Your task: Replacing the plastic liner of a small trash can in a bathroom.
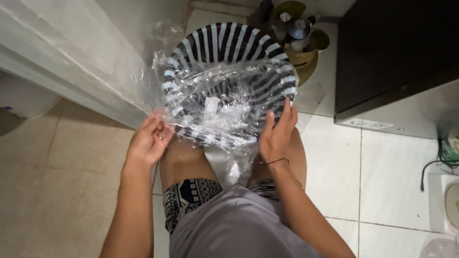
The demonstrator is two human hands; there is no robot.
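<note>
Clear, thin plastic bag (228, 105) is being stretched over the rim of a round, black-and-white striped woven basket (228, 40), which stands on the tiled floor (389, 177) just ahead of the knees. The film's edge is pinched by the left hand (149, 142); the right hand (277, 133) is pressed flat against the basket's side. The film could be torn if overstretched, or could slip off the far rim.
</note>
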